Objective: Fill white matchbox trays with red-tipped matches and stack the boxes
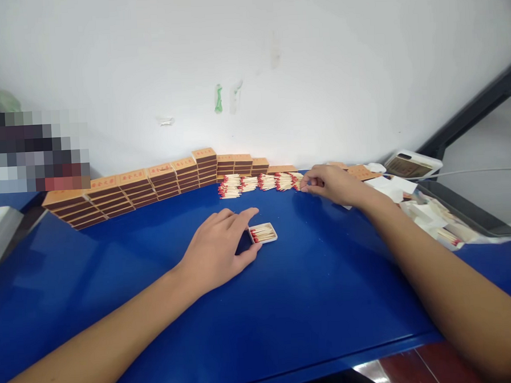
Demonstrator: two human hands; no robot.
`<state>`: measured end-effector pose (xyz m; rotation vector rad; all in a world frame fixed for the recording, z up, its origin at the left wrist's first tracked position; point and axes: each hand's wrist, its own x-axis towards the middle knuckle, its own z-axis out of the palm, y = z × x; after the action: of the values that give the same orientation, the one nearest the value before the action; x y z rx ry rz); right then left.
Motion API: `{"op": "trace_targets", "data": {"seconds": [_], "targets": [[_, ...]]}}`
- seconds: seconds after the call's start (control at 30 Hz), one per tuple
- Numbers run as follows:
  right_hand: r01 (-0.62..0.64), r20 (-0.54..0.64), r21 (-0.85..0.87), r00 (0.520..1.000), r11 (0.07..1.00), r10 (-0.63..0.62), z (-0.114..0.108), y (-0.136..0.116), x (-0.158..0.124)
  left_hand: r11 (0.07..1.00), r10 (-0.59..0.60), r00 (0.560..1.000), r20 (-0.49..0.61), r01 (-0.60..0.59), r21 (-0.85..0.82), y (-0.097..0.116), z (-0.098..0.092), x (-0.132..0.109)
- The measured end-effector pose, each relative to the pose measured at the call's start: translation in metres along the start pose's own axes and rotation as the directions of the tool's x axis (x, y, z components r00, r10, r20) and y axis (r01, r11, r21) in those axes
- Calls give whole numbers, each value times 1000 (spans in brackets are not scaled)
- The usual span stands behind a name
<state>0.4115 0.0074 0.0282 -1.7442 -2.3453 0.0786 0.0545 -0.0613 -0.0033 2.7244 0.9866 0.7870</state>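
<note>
A small white matchbox tray (263, 234) lies on the blue tabletop with a layer of red-tipped matches in it. At its left end is my left hand (218, 248), thumb along the near corner and a finger against the far corner, while the index finger stretches out above. Farther back, my right hand (330, 183) has its fingers curled in a pinch at the right end of a row of loose matches (266, 182). Its fingertips touch the matches there; how many they grip is hidden.
Stacked matchboxes (122, 193) line the wall, with lower stacks (237, 163) behind the loose matches. To the right are a white phone-like device (413, 166) with a cable, and a heap of white trays and scraps (428, 214). A white box edge (1, 233) shows at left.
</note>
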Motion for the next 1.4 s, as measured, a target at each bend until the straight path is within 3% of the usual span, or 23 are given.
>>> {"op": "trace_targets", "data": {"seconds": [0.93, 1.23, 1.4], "targets": [[20, -21, -3, 1000, 1000, -20, 2, 9, 0, 1000, 8, 1000, -3, -8, 13, 0, 0, 0], [-56, 74, 36, 996, 998, 54, 2, 0, 0, 1000, 16, 1000, -9, -16, 16, 0, 0, 0], [-27, 67, 65, 997, 997, 22, -2, -11, -2, 1000, 17, 1000, -18, -16, 16, -1, 1, -1]]}}
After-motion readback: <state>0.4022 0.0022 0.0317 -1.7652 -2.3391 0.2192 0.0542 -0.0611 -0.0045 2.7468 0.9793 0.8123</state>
